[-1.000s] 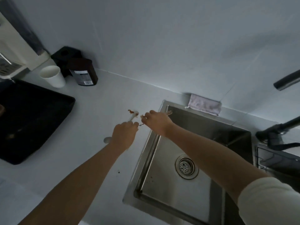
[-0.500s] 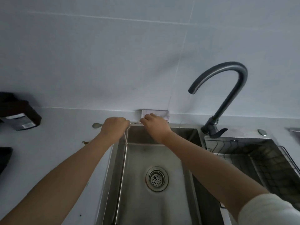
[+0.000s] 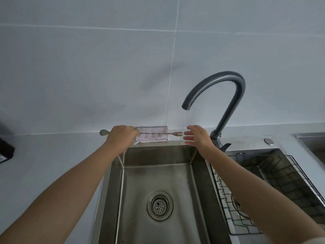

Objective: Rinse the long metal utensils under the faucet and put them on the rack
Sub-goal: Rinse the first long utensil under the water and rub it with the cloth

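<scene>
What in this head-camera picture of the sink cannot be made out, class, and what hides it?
- How many utensils the left hand holds: the fist hides their middle.
- The dark object on the counter: cut off by the left edge.
- What lies in the rack: too small, behind the right forearm.
- The right hand's palm faces away.

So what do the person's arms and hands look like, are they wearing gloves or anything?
No gloves: both the left hand and the right hand are bare, and no rings, watch or bracelets show. Both forearms are bare too. The only clothing in view is a pale, off-white sleeve at the bottom right corner, on the right upper arm. No sleeve shows on the left arm.
</scene>
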A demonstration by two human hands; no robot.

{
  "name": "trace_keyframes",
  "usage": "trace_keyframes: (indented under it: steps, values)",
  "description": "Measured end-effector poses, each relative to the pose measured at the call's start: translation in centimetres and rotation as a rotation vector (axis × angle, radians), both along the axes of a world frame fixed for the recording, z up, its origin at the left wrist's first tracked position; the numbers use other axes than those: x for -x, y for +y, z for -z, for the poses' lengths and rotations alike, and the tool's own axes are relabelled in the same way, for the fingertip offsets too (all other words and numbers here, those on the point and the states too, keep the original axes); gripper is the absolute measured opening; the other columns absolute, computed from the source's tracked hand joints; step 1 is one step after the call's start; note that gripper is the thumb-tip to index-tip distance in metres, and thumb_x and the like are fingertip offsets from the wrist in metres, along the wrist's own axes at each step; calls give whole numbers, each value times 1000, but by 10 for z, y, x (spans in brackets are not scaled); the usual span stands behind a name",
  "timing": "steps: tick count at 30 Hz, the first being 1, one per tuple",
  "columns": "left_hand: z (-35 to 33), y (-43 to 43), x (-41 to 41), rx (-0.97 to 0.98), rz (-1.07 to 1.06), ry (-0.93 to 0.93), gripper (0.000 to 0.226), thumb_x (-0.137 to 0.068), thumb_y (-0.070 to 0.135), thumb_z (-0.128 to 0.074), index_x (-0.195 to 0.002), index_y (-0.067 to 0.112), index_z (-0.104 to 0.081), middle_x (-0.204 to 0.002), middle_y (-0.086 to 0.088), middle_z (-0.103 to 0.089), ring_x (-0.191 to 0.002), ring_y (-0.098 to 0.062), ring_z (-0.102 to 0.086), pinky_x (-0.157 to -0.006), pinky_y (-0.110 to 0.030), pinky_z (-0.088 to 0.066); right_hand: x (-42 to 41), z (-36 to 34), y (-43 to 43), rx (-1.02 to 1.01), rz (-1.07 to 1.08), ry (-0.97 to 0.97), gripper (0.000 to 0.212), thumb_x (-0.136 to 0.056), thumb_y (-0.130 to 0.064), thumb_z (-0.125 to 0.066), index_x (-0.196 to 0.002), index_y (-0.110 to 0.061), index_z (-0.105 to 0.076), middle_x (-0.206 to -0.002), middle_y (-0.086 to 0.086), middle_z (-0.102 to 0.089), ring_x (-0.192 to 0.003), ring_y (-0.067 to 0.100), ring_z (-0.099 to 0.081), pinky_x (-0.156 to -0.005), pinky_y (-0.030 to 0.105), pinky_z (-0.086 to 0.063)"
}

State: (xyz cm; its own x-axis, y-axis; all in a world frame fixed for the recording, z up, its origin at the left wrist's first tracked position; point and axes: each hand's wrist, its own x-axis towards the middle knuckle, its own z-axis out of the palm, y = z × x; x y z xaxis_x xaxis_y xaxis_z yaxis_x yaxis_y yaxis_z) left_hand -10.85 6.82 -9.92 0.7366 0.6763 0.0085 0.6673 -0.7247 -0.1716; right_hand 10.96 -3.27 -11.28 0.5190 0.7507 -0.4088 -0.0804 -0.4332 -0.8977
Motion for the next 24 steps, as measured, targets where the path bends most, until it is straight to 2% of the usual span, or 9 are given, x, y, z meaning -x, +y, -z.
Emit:
trace_keyframes:
  steps: [2, 4, 6, 8, 11, 14, 17, 20, 24]
  values:
    - [-2, -1, -5, -2, -10, 26, 20, -75, -8, -57, -89, 3, -66, -80, -17, -68, -72, -30, -64, -54, -25, -30, 1, 5, 4, -11, 12, 191, 28, -100, -24, -35, -109, -3, -52, -104, 15, -59, -95, 28, -59, -78, 33, -51]
    - [-8, -1, -9, -28, 12, 9, 19, -72, -8, -61, -86, 3, -66, -78, -16, -68, -63, -28, -59, -46, -19, -19, 4, 10, 6, -54, 31, 314, 29, -101, -21, -35, -91, -2, -54, -95, 17, -61, -87, 29, -61, -75, 33, -51]
    - [-8, 0, -12, -8, -6, 70, 25, -77, -8, -53, -98, 3, -62, -89, -15, -66, -69, -26, -51, -47, -21, -20, 5, 13, 7, -100, 37, 385, 31, -100, -19, -36, -82, -3, -55, -86, 15, -63, -79, 26, -63, -73, 32, -53]
    - [-9, 3, -15, 2, -17, 112, 30, -79, -7, -49, -104, 4, -60, -83, -12, -59, -72, -25, -48, -51, -24, -25, 6, 15, 9, -141, 27, 433, 30, -100, -16, -37, -82, -1, -55, -84, 15, -63, -77, 23, -64, -69, 29, -56]
    - [-9, 7, -21, -14, -8, 133, 30, -77, -9, -49, -103, 3, -58, -64, -4, -42, -73, -25, -48, -47, -22, -20, 6, 13, 11, -198, 56, 500, 27, -99, -9, -37, -82, 1, -55, -80, 14, -64, -70, 21, -67, -68, 27, -57]
    - [-6, 9, -24, -16, 15, 152, 33, -75, -12, -49, -103, 2, -58, -57, 2, -21, -70, -23, -41, -44, -22, -13, 3, 14, 14, -256, 132, 559, 22, -96, -1, -41, -80, 2, -56, -64, 11, -67, -54, 14, -70, -60, 22, -58]
    - [-6, 11, -25, 3, 22, 150, 35, -74, -13, -49, -104, 2, -58, -57, 2, -18, -67, -23, -40, -44, -21, -12, 0, 18, 15, -301, 189, 616, 13, -91, 5, -49, -81, 1, -56, -54, 6, -69, -52, 13, -69, -57, 20, -59]
    - [-9, 8, -28, 11, 22, 172, 32, -74, -13, -49, -102, 0, -57, -58, 2, -19, -53, -19, -33, -44, -22, -11, 0, 22, 15, -342, 231, 676, 12, -88, 9, -52, -82, -1, -56, -55, 5, -70, -52, 12, -69, -60, 21, -59]
    - [-7, 10, -30, -1, 34, 146, 32, -75, -13, -48, -102, 1, -57, -58, 1, -22, -67, -24, -40, -44, -22, -13, 6, 23, 17, -339, 250, 734, 15, -94, -2, -47, -82, -2, -56, -58, 6, -69, -52, 12, -69, -57, 21, -59]
